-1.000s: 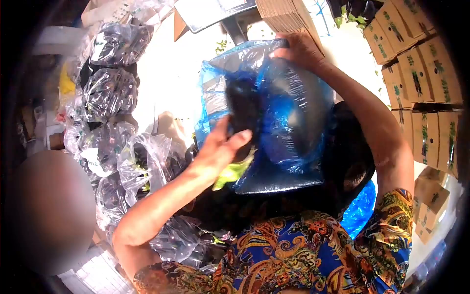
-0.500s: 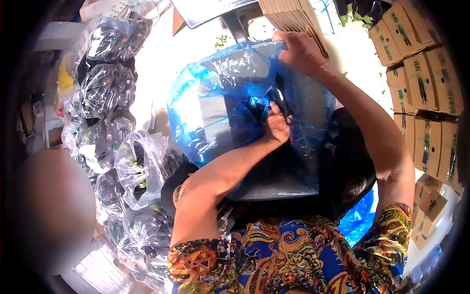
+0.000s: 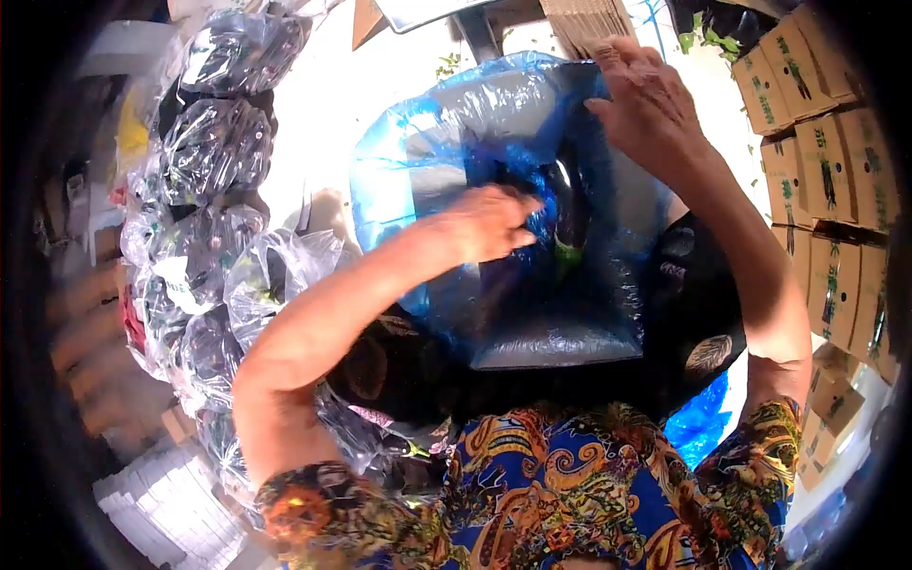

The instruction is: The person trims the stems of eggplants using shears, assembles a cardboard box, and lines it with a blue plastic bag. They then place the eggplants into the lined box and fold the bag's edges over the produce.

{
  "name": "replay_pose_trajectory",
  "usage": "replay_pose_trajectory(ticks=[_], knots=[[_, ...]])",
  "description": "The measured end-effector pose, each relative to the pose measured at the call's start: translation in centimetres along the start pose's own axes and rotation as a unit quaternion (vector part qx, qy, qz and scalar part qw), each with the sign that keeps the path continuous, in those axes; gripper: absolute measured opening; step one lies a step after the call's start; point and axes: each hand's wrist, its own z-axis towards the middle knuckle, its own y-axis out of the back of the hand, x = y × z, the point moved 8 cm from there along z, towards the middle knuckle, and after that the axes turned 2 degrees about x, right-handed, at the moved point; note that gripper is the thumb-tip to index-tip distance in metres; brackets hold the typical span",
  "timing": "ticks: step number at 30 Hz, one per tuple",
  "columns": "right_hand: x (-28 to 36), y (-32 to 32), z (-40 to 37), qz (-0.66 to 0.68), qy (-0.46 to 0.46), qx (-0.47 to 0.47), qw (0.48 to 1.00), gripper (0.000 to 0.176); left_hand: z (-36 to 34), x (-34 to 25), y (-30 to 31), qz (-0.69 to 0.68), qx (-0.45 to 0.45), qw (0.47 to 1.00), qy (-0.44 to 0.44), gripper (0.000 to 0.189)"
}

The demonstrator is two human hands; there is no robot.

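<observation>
A blue plastic bag lines an open box in front of me. Inside it lies a dark, shiny eggplant, its green cap pointing towards me. Just left of the eggplant, my left hand reaches over the bag's opening, thumb and fingers apart and nothing visible between them. My right hand is at the far right corner of the bag, its fingers bent over the rim and holding the plastic there. The bottom of the box is dark, so its other contents are hard to make out.
Clear bags of eggplants are stacked along the left. Cardboard boxes with green print stand in piles on the right. Flattened cardboard and a dark-framed panel are beyond the bag. Blue plastic lies at my right side.
My left hand has come up and left from the eggplant, which now lies exposed in the bag. My right hand stays at the rim. The blurred shape at left is gone.
</observation>
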Motion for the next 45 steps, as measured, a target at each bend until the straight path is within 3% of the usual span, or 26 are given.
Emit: replay_pose_trajectory(ticks=[1,3,4,5,7,9,13,15,16,18,19,21,23,25,27,29,31,32,33,37,38,39,41,42,43,45], knots=[[1.2,1.6,-0.4,0.009,0.041,-0.042,0.998,0.038,-2.5,0.6,1.7,-0.019,-0.067,0.998,-0.004,0.052],[3.7,1.4,-0.6,0.066,0.015,0.095,0.993,0.029,-7.6,1.2,4.2,0.036,-0.263,0.961,-0.079,0.053],[5.0,0.8,-1.1,0.095,0.006,0.163,0.982,0.025,-9.6,1.9,4.4,0.003,-0.282,0.957,-0.064,0.049],[6.6,-0.2,-2.0,0.113,0.044,0.243,0.962,0.024,-11.2,3.5,3.8,-0.070,-0.261,0.963,-0.015,0.043],[9.6,-2.5,-4.4,0.128,0.134,0.373,0.909,0.030,-15.2,7.1,1.6,-0.342,-0.294,0.891,0.049,0.039],[11.5,-3.5,-6.1,0.179,0.199,0.342,0.901,0.036,-20.3,9.6,-0.9,-0.503,-0.353,0.781,0.110,0.037],[14.1,-8.1,-8.9,0.169,0.291,0.389,0.858,0.039,-30.6,13.9,-12.1,-0.548,-0.450,0.669,0.223,0.037],[13.9,-11.9,-10.2,0.033,0.226,0.553,0.801,0.032,-33.7,14.3,-19.7,-0.576,-0.411,0.654,0.269,0.039],[14.2,-12.7,-10.3,0.010,0.239,0.573,0.784,0.028,-35.1,14.0,-23.8,-0.576,-0.337,0.664,0.338,0.040],[14.0,-14.4,-10.6,-0.039,0.251,0.609,0.751,0.022,-37.5,13.6,-31.7,-0.583,-0.373,0.612,0.383,0.056],[13.8,-14.7,-9.9,0.009,0.257,0.559,0.788,0.019,-38.3,13.2,-34.7,-0.566,-0.387,0.605,0.406,0.064],[11.1,-15.2,-9.2,0.110,0.260,0.450,0.847,0.015,-37.6,9.9,-38.2,-0.644,-0.439,0.457,0.430,0.084],[9.7,-17.9,-10.5,0.035,0.272,0.494,0.825,0.016,-34.6,8.7,-41.7,-0.676,-0.459,0.401,0.414,0.094],[8.4,-19.7,-12.1,-0.102,0.371,0.438,0.813,0.016,-31.3,7.9,-42.2,-0.646,-0.473,0.415,0.431,0.086],[6.2,-19.6,-15.5,-0.284,0.533,0.260,0.753,0.019,-31.0,7.6,-42.8,-0.451,-0.515,0.442,0.580,0.076],[3.5,-21.3,-16.2,-0.131,0.489,0.354,0.787,0.021,-30.8,8.0,-44.1,-0.434,-0.580,0.403,0.560,0.065],[3.1,-21.0,-15.6,-0.032,0.425,0.419,0.802,0.022,-32.1,7.2,-39.3,-0.529,-0.506,0.398,0.553,0.058],[4.8,-19.6,-14.7,-0.012,0.388,0.442,0.809,0.022,-32.4,8.4,-42.4,-0.521,-0.563,0.390,0.509,0.054],[5.4,-18.8,-14.1,0.008,0.349,0.476,0.807,0.023,-34.0,7.7,-39.1,-0.532,-0.560,0.397,0.496,0.054],[6.1,-17.9,-13.1,0.061,0.213,0.581,0.783,0.025,-37.8,9.6,-41.3,-0.515,-0.519,0.474,0.492,0.053],[6.3,-17.9,-13.0,0.063,0.197,0.575,0.792,0.025,-38.7,9.1,-37.4,-0.555,-0.451,0.509,0.480,0.066],[6.3,-17.9,-12.8,0.065,0.181,0.567,0.801,0.025,-39.6,9.2,-36.6,-0.610,-0.452,0.486,0.432,0.071],[5.8,-17.9,-12.7,0.065,0.162,0.568,0.804,0.026,-41.9,11.0,-38.1,-0.570,-0.428,0.525,0.465,0.068],[5.8,-18.0,-12.5,0.065,0.153,0.567,0.807,0.026,-41.9,11.0,-37.6,-0.568,-0.462,0.501,0.461,0.067],[5.8,-18.3,-12.6,0.066,0.140,0.579,0.801,0.026,-41.5,11.5,-37.0,-0.543,-0.421,0.552,0.473,0.070],[5.2,-18.6,-12.7,0.061,0.115,0.593,0.795,0.026,-41.1,12.7,-36.5,-0.407,-0.361,0.595,0.591,0.068]])
